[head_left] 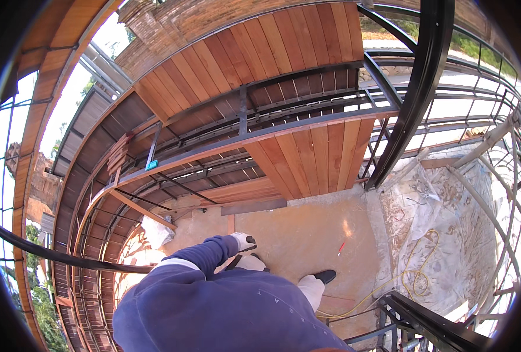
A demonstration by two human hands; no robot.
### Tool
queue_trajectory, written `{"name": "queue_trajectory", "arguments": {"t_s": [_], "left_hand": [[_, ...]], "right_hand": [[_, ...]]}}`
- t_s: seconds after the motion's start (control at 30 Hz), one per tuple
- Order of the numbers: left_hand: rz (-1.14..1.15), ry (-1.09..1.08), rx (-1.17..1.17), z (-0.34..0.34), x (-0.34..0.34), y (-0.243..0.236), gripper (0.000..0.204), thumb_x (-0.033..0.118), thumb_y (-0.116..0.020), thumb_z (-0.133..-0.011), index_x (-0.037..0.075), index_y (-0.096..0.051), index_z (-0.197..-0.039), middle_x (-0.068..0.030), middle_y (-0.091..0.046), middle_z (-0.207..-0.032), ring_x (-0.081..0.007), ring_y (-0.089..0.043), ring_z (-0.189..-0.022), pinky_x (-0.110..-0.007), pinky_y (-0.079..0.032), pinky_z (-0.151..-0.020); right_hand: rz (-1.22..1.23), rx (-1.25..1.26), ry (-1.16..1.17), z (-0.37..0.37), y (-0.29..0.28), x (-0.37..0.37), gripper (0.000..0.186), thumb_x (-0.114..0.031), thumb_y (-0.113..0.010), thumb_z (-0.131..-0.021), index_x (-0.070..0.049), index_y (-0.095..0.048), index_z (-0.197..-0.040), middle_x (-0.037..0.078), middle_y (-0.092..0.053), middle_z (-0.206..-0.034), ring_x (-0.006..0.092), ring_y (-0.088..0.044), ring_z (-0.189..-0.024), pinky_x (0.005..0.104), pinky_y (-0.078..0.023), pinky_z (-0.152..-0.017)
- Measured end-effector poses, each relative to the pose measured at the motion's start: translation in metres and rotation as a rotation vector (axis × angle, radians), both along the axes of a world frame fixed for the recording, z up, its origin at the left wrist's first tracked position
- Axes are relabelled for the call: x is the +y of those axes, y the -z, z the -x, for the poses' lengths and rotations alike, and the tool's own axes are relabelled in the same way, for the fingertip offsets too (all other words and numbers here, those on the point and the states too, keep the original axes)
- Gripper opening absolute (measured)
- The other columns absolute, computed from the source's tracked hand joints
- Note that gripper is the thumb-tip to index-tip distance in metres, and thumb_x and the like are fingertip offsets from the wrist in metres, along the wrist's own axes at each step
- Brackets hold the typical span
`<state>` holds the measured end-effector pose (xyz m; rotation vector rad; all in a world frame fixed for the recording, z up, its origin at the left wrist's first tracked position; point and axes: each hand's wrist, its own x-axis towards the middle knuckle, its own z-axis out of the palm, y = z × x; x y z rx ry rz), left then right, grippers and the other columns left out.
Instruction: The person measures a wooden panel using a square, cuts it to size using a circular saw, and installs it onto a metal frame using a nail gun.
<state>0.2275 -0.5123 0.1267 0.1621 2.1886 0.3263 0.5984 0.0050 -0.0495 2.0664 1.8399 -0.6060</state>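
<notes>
My left arm, in a blue sleeve, reaches forward over the floor. My left hand (243, 242) wears a white glove with dark finger ends. Its fingers look loosely bent and apart, and I make out nothing in them. Below it are my light trousers and dark shoes (325, 276). My right hand is out of view. Ahead of the left hand, a dark flat board (253, 206) lies on the floor by the foot of a panel of reddish wooden boards (316, 158). A thin red stick-like tool (341, 249) lies on the floor to the right.
Another boarded panel (254, 50) rises behind black metal framing (413, 100). A yellow hose (416, 273) loops across the right side, near crumpled clear plastic sheeting (442, 220). Dark metal bars (436, 320) stand at lower right. A black curved rail (67, 258) crosses at left.
</notes>
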Motion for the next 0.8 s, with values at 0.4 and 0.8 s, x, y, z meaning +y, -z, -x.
{"name": "queue_trajectory", "arguments": {"t_s": [0.4,0.8], "left_hand": [[-0.115,-0.415,0.083,-0.118,-0.205,0.062,0.044,0.052,-0.054,-0.094,0.017,-0.071,-0.115,-0.0120,-0.073,-0.107,-0.0346,-0.068,-0.100,-0.044,-0.052,-0.087],[-0.324,-1.758,-0.091,-0.291,-0.383,0.174,0.036,0.037,-0.071,-0.089,0.003,-0.072,-0.101,-0.0086,-0.071,-0.080,-0.0178,-0.068,-0.066,-0.034,-0.054,-0.061]], "right_hand": [[0.159,0.647,-0.577,0.182,-0.099,-0.132,0.016,-0.009,-0.062,-0.072,-0.002,-0.058,-0.085,0.010,-0.062,-0.067,0.0239,-0.063,-0.057,0.0382,-0.051,-0.056],[0.673,1.184,-1.068,0.432,-0.366,-0.462,0.031,-0.003,-0.066,-0.070,0.001,-0.064,-0.101,0.011,-0.068,-0.083,0.0172,-0.065,-0.071,0.0298,-0.052,-0.065]]}}
